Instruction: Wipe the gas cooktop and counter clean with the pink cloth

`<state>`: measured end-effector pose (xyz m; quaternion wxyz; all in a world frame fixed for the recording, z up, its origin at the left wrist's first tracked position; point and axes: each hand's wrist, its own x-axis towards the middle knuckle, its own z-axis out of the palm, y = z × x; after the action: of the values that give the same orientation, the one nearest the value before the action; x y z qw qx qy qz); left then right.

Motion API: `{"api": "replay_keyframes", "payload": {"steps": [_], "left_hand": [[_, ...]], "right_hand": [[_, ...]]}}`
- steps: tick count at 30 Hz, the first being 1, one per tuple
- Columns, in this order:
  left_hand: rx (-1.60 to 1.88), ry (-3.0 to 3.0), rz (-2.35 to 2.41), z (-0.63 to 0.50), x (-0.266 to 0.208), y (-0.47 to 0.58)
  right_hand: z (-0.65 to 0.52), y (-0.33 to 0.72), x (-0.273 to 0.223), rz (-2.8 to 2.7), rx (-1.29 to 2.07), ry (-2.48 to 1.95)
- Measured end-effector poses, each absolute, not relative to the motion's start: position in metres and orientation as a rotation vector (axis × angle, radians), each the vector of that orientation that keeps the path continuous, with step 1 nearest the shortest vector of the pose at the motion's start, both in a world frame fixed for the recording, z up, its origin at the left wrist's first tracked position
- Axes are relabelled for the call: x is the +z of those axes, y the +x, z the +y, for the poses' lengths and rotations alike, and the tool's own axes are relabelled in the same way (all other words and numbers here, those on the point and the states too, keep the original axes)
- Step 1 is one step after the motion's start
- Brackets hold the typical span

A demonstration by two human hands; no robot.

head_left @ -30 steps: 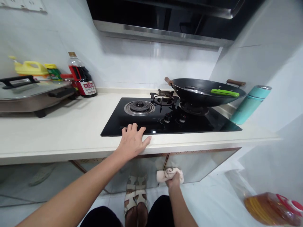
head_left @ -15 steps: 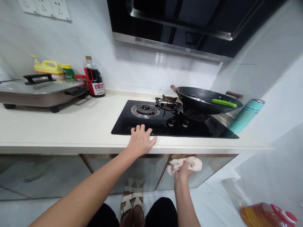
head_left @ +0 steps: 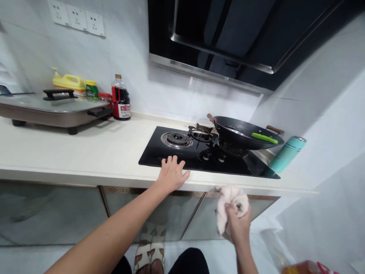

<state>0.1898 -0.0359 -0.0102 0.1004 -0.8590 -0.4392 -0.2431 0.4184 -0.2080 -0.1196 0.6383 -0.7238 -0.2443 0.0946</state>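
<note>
One crumpled pale cloth (head_left: 231, 201) bunched in right hand (head_left: 238, 224); left hand (head_left: 171, 176) flat on counter (head_left: 85, 152)

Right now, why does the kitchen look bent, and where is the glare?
Head view: the wide lens bows the countertop and range hood; ceiling light glints off the glossy black hob; the right hand and its cloth are slightly smeared.
</note>
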Motion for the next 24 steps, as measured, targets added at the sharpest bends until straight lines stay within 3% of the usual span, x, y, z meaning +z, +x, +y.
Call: {"api": "replay_keyframes", "payload": {"steps": [6,12,24], "left_hand": [[-0.716,-2.521,-1.287,-0.038,-0.010,0.188],[-0.738,-2.502,-1.272,-0.037,-0.012,0.188],[-0.713,-2.502,-1.293,-0.036,-0.006,0.185]], "right_hand": [[-0.190,0.511,-0.025,-0.710,-0.127,-2.039],[-0.130,0.524,-0.002,-1.143,-0.128,-2.485],[-0.068,0.355,0.009,-1.865,0.058,-1.828]]}}
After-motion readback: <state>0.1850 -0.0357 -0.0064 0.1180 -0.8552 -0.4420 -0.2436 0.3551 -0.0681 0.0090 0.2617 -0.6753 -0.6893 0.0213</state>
